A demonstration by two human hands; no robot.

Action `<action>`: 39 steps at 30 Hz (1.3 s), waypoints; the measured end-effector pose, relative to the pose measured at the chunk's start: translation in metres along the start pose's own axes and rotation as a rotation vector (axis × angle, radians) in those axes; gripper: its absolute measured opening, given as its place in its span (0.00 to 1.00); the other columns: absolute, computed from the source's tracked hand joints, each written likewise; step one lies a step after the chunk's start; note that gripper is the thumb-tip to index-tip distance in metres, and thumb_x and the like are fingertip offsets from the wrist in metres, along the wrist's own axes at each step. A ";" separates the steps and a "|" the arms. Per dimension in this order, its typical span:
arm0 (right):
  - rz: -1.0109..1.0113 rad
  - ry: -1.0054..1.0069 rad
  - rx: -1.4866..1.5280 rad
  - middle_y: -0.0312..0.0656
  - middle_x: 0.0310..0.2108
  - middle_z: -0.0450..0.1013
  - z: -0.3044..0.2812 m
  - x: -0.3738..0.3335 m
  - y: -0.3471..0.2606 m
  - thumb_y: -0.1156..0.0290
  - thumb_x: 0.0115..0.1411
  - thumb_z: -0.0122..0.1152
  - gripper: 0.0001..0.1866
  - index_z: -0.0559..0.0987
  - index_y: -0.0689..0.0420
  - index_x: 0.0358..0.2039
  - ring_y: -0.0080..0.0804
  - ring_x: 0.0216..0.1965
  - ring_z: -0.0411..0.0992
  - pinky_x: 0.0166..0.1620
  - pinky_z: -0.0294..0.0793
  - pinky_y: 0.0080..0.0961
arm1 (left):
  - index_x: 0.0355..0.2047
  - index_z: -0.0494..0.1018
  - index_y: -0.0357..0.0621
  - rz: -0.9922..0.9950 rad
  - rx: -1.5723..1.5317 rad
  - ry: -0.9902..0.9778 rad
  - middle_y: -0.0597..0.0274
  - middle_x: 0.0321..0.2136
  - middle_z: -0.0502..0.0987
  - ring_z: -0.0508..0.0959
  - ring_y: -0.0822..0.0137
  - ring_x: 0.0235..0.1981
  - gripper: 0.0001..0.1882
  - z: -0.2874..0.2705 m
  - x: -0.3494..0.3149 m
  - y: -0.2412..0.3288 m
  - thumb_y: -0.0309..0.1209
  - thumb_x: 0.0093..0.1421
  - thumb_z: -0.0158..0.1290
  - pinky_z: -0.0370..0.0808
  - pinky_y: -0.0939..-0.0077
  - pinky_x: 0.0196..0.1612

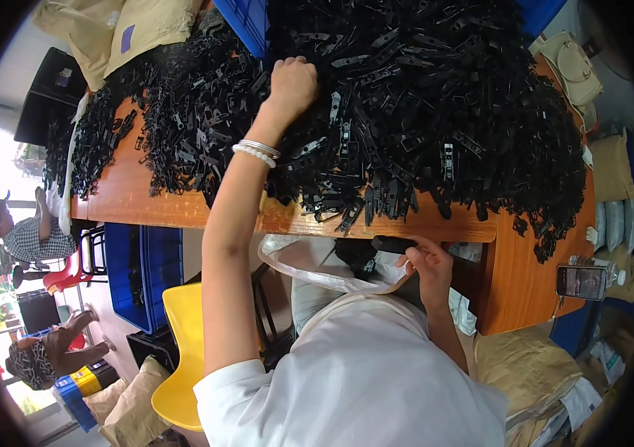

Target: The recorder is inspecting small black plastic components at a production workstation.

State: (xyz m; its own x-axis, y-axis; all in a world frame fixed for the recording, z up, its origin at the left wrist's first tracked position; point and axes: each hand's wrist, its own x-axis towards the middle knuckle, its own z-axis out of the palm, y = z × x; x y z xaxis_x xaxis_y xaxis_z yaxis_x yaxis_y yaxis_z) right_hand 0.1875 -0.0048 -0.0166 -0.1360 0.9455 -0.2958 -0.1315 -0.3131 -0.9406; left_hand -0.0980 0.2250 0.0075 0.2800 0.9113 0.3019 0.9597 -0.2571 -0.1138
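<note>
A great heap of slim black plastic clip-like pieces (406, 97) covers most of the wooden table (175, 207). Stretched far forward, my left hand (295, 83) is closed like a fist at the heap's upper middle, beside a blue crate (246, 26); its fingers face away, so what they hold is hidden. On my lap, below the table's front edge, a white bag (317, 277) gapes with black pieces inside. At the bag's right rim my right hand (432, 270) is closed, pinching a dark black plastic piece (394, 243) between thumb and fingers.
A phone (582, 282) stands at the table's right end. To my left are a yellow chair (183, 350) and blue bins (134, 279). Brown sacks (525, 369) lie at the lower right, others (149, 33) at the far left. Two people sit at the left.
</note>
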 end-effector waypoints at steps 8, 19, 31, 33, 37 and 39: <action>-0.019 0.012 0.040 0.41 0.21 0.72 -0.005 -0.004 0.002 0.78 0.53 0.51 0.12 0.71 0.67 0.39 0.15 0.19 0.63 0.23 0.62 0.10 | 0.18 0.74 0.46 -0.089 0.198 0.016 0.59 0.25 0.73 0.72 0.64 0.32 0.09 0.008 0.010 0.026 0.29 0.47 0.45 0.63 0.71 0.35; -0.012 0.024 0.019 0.36 0.19 0.68 -0.006 -0.012 -0.003 0.78 0.53 0.50 0.12 0.72 0.68 0.38 0.21 0.20 0.68 0.23 0.63 0.12 | 0.23 0.75 0.43 -0.324 -0.043 -0.050 0.53 0.24 0.76 0.77 0.56 0.27 0.09 0.010 0.025 0.039 0.28 0.49 0.43 0.74 0.68 0.28; -0.021 0.017 0.013 0.42 0.20 0.70 -0.014 -0.007 0.001 0.76 0.54 0.51 0.13 0.71 0.68 0.39 0.19 0.19 0.65 0.24 0.62 0.13 | 0.23 0.73 0.34 -0.466 -0.825 0.213 0.64 0.15 0.73 0.71 0.76 0.18 0.15 -0.041 -0.015 0.047 0.34 0.43 0.62 0.67 0.86 0.24; -0.025 -0.013 0.020 0.42 0.20 0.71 -0.009 -0.008 0.002 0.76 0.54 0.51 0.13 0.71 0.69 0.39 0.19 0.19 0.65 0.24 0.62 0.13 | 0.21 0.72 0.35 -0.502 -0.984 0.161 0.65 0.14 0.72 0.69 0.77 0.16 0.14 -0.056 -0.031 0.055 0.34 0.44 0.62 0.65 0.87 0.22; -0.125 -0.040 0.016 0.43 0.21 0.71 -0.003 -0.006 -0.004 0.76 0.54 0.51 0.13 0.71 0.68 0.39 0.20 0.20 0.65 0.25 0.63 0.14 | 0.21 0.69 0.38 -0.527 -1.438 0.076 0.68 0.13 0.70 0.65 0.80 0.11 0.12 -0.077 -0.075 0.080 0.31 0.45 0.61 0.59 0.89 0.15; -0.199 -0.069 0.053 0.44 0.22 0.71 0.002 -0.007 -0.012 0.76 0.54 0.51 0.12 0.72 0.67 0.39 0.21 0.21 0.66 0.25 0.63 0.15 | 0.25 0.69 0.39 -0.574 -1.658 -0.049 0.68 0.15 0.71 0.66 0.82 0.13 0.12 -0.081 -0.104 0.094 0.29 0.45 0.60 0.57 0.90 0.15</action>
State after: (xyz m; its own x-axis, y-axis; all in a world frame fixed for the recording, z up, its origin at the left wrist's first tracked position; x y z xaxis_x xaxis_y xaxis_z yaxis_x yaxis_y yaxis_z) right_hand 0.1878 -0.0076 -0.0026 -0.1688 0.9814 -0.0917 -0.2132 -0.1272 -0.9687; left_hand -0.0350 0.0798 0.0417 -0.0449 0.9961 -0.0756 -0.0525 0.0732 0.9959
